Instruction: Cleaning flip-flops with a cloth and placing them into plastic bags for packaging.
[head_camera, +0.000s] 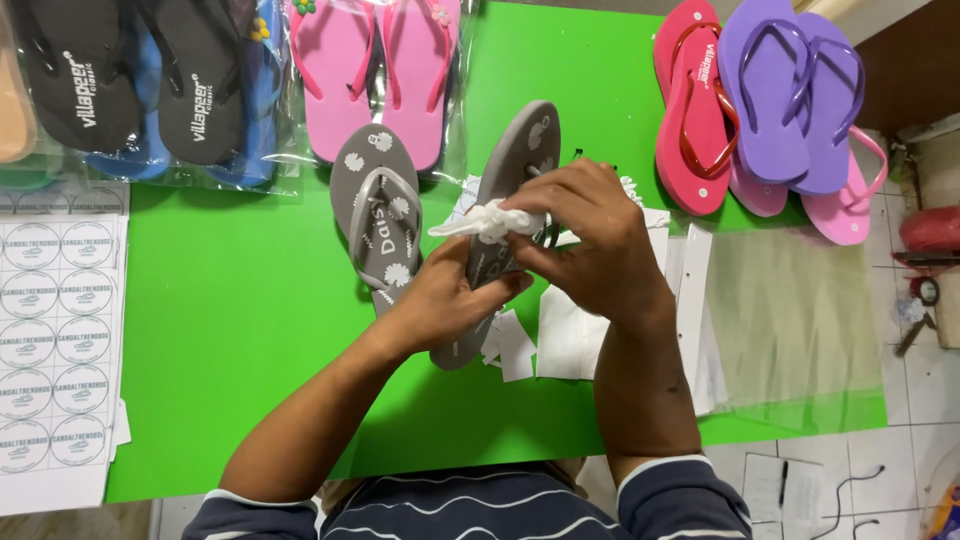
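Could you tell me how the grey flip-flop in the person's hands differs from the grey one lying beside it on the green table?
The held flip-flop is lifted and tilted, gripped by the left hand and right hand; the lying flip-flop rests flat on the green table, untouched. The held one has a white ribbon bow at its strap; the lying one's strap is bare. Both are grey with white flower prints.

A bright green tabletop (250, 330) fills most of the frame under even light, while pale floor tiles (900, 450) with dark grout lines show along the right edge and lower right corner, and a brown surface (910, 80) sits at upper right.
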